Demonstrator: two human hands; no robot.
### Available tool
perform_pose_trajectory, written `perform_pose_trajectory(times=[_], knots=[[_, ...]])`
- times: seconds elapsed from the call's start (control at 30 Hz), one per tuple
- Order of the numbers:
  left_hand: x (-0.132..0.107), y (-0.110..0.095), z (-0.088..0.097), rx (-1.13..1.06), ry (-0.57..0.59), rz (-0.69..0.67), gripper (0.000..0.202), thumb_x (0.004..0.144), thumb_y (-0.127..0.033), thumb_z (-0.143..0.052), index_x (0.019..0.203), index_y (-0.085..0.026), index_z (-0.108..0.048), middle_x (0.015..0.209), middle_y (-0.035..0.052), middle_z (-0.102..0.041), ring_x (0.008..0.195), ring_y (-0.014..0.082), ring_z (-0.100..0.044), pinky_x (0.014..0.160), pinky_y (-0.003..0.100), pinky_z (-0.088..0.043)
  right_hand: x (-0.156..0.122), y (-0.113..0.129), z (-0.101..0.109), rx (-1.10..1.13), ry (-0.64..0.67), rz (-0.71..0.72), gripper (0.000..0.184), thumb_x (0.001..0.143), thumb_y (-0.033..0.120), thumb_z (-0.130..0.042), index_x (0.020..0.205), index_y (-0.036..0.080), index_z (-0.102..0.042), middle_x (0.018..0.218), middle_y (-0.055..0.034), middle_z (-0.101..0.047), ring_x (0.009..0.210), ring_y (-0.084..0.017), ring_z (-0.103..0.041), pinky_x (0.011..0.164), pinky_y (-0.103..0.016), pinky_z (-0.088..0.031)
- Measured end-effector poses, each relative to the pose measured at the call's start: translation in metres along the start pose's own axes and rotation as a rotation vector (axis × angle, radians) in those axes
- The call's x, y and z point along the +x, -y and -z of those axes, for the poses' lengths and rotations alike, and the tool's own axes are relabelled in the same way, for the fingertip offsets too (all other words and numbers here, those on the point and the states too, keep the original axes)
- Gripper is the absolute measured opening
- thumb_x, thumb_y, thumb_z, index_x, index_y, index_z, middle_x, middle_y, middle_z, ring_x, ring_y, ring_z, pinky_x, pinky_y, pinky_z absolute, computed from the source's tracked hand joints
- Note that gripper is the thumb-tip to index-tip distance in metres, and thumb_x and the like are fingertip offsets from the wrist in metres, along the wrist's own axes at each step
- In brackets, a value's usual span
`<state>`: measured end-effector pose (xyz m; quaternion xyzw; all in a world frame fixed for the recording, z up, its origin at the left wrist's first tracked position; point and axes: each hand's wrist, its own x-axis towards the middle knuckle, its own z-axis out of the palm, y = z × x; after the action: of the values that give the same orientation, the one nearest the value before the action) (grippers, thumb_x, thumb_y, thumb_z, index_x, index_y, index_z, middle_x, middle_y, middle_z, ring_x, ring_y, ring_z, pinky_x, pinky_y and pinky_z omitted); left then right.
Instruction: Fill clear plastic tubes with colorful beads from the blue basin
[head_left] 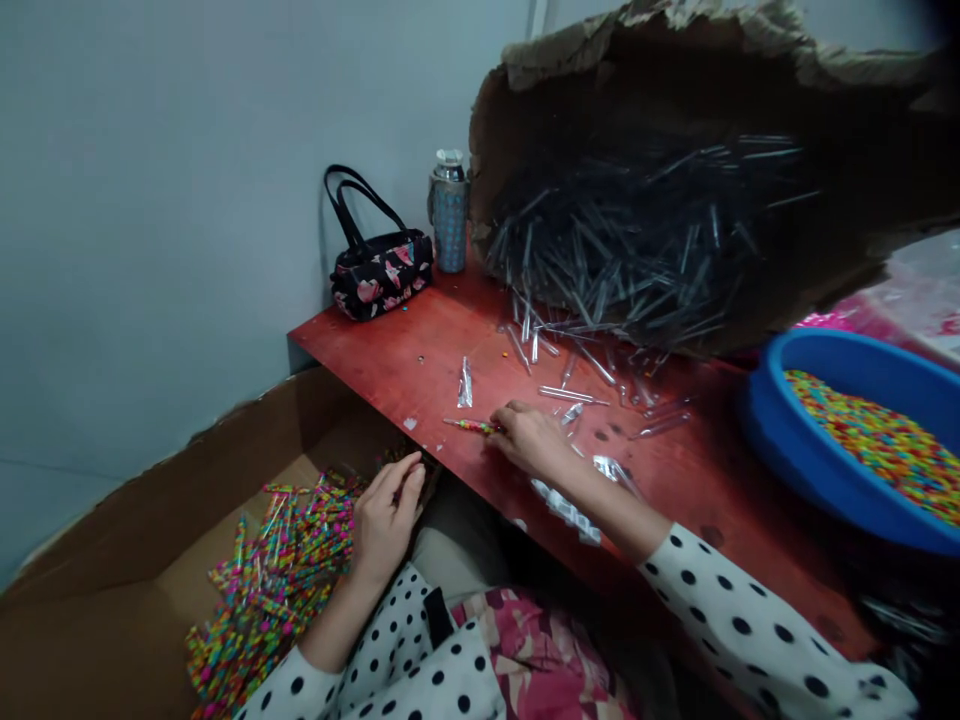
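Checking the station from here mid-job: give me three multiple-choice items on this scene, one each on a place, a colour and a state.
1. Where do the filled tubes lie?
A. On a chair
B. In a cardboard box
C. In a sink

2. What colour is the round tub?
A. Green
B. Red
C. Blue

3. What is the right hand doing?
A. Holding a filled tube over the table
B. Lifting a kettle
C. Resting on a keyboard

Answers:
1. B: the tubes are heaped inside the box's walls.
2. C: its rim and wall show blue.
3. A: its fingers are on the tube's end.
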<state>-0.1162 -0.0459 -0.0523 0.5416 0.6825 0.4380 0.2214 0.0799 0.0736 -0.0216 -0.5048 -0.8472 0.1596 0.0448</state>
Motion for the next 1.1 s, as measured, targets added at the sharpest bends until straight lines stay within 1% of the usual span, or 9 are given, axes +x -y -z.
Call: perform_pose_trajectory(times=[0.13, 0.27, 0.4, 0.53, 0.67, 0.77, 0.83, 0.97, 1.1], knots=[[0.016, -0.01, -0.01, 0.088, 0.007, -0.245, 0.026, 0.086, -0.026, -0.051, 0.109, -0.021, -0.063, 0.1, 0.0071, -0.066, 0.095, 0.0198, -0.06, 0.087, 0.031, -0.045, 0.001, 0.002, -0.007, -0.136, 0.001, 0.001, 0.019, 0.084, 0.025, -0.053, 0.097, 0.017, -0.063, 0.098, -0.0099, -0.063, 0.093, -0.024, -0.058, 0.071, -0.029, -0.04], [0.037, -0.016, -0.026, 0.407, 0.067, -0.544, 0.036, 0.086, -0.025, -0.053, 0.12, -0.017, -0.055, 0.117, 0.0107, -0.061, 0.117, 0.0271, -0.048, 0.102, 0.045, -0.035, 0.001, 0.002, -0.006, -0.099, 0.013, 0.076, 0.02, 0.085, 0.027, -0.052, 0.1, 0.017, -0.061, 0.101, -0.0081, -0.062, 0.091, -0.022, -0.059, 0.071, -0.029, -0.04], [0.051, -0.021, -0.042, 0.57, 0.213, -0.639, 0.033, 0.088, -0.024, -0.049, 0.119, -0.016, -0.055, 0.106, 0.0108, -0.065, 0.108, 0.0278, -0.054, 0.098, 0.049, -0.037, 0.007, -0.001, 0.008, 0.091, 0.04, 0.205, 0.019, 0.085, 0.028, -0.054, 0.098, 0.017, -0.062, 0.099, -0.0068, -0.064, 0.086, -0.019, -0.061, 0.07, -0.026, -0.041], [0.053, -0.019, -0.045, 0.354, 0.216, -0.48, 0.031, 0.092, -0.027, -0.04, 0.117, -0.016, -0.056, 0.098, 0.01, -0.065, 0.092, 0.0216, -0.06, 0.083, 0.036, -0.048, 0.04, -0.025, 0.025, 0.392, 0.096, 0.247, 0.028, 0.086, 0.032, -0.053, 0.107, 0.016, -0.06, 0.099, -0.0054, -0.067, 0.086, -0.016, -0.062, 0.073, -0.024, -0.045], [0.049, -0.021, -0.041, -0.112, 0.26, -0.097, 0.034, 0.092, -0.034, -0.038, 0.117, -0.019, -0.056, 0.094, 0.0075, -0.062, 0.071, 0.0146, -0.062, 0.064, 0.027, -0.052, 0.086, -0.052, 0.027, 0.001, -0.085, 0.02, 0.028, 0.092, 0.026, -0.04, 0.109, 0.016, -0.061, 0.106, -0.0075, -0.066, 0.096, -0.016, -0.06, 0.08, -0.024, -0.042], [0.047, -0.027, -0.04, -0.553, 0.312, 0.303, 0.038, 0.086, -0.04, -0.047, 0.115, -0.016, -0.055, 0.084, 0.0042, -0.06, 0.052, 0.0103, -0.058, 0.042, 0.021, -0.046, 0.107, -0.058, 0.016, -0.191, -0.062, -0.024, 0.029, 0.091, 0.018, -0.037, 0.102, 0.016, -0.064, 0.102, -0.01, -0.066, 0.093, -0.019, -0.06, 0.077, -0.025, -0.041], [0.046, -0.032, -0.04, -0.811, 0.344, 0.476, 0.035, 0.083, -0.038, -0.053, 0.11, -0.015, -0.056, 0.085, 0.0036, -0.059, 0.051, 0.0094, -0.057, 0.04, 0.019, -0.045, 0.111, -0.058, 0.007, -0.23, -0.037, -0.007, 0.029, 0.089, 0.014, -0.037, 0.098, 0.014, -0.064, 0.099, -0.0123, -0.065, 0.092, -0.02, -0.059, 0.075, -0.026, -0.041], [0.046, -0.039, -0.04, -1.096, 0.41, 0.594, 0.028, 0.084, -0.035, -0.051, 0.102, -0.014, -0.057, 0.09, 0.0061, -0.061, 0.055, 0.0112, -0.06, 0.043, 0.02, -0.048, 0.11, -0.055, 0.0, -0.305, -0.013, 0.029, 0.029, 0.087, 0.009, -0.034, 0.1, 0.01, -0.06, 0.101, -0.017, -0.061, 0.098, -0.023, -0.056, 0.077, -0.028, -0.041], [0.044, -0.046, -0.044, -1.193, 0.444, 0.661, 0.034, 0.088, -0.041, -0.043, 0.1, -0.013, -0.057, 0.089, 0.0065, -0.06, 0.056, 0.0117, -0.061, 0.045, 0.022, -0.05, 0.114, -0.055, 0.002, -0.323, -0.019, 0.022, 0.03, 0.088, 0.009, -0.03, 0.1, 0.01, -0.058, 0.099, -0.0167, -0.061, 0.093, -0.023, -0.057, 0.074, -0.03, -0.041]])
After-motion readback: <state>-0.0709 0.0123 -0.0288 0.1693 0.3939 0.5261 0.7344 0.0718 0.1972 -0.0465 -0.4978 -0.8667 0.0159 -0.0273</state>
